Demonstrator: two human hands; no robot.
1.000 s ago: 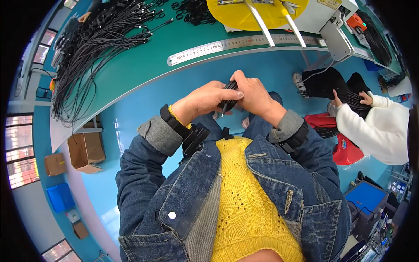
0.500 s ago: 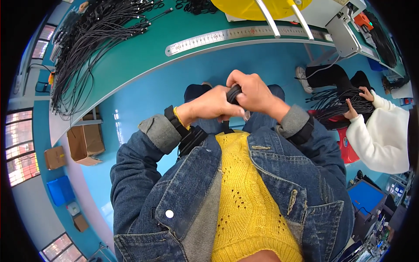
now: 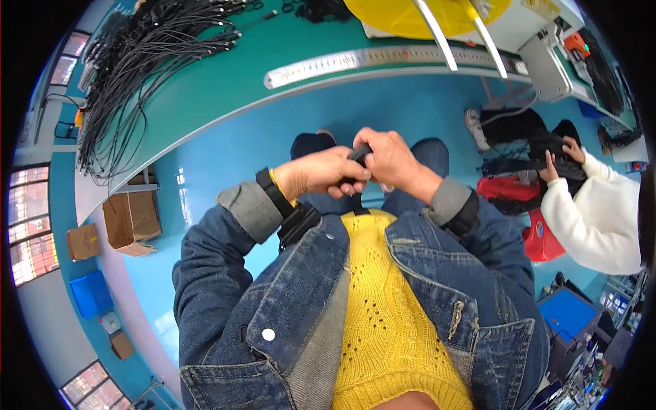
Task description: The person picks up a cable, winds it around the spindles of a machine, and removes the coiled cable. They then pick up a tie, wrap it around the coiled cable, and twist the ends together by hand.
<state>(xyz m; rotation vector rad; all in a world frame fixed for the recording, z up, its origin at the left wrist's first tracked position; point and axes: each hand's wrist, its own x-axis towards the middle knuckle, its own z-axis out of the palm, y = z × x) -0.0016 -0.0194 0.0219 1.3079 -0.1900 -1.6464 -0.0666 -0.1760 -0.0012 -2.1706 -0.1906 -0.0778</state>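
Above my lap, my two hands meet around a small coil of black cable (image 3: pixel 358 156). My left hand (image 3: pixel 322 171) is closed on its lower side, fingers curled beneath. The thumb and fingers of my right hand (image 3: pixel 394 161) wrap its upper end. Much of the coil is hidden by the fingers. Ahead on the green worktable (image 3: pixel 212 109), a large heap of black cables (image 3: pixel 147 51) with metal-tipped ends lies at the left, and some hang over the edge. A long steel ruler (image 3: pixel 321 70) runs along the near edge.
A yellow disc (image 3: pixel 396 15) with pale rods stands on the table beside a white machine (image 3: pixel 547 61). At the right, a co-worker in a white sleeve (image 3: pixel 581 225) handles black cables near a red stool (image 3: pixel 542 239). Cardboard boxes (image 3: pixel 133 222) are on the left floor.
Both hands have shifted slightly down, and my left fingers have curled further round the black coil. The co-worker's cable bundle has swung.
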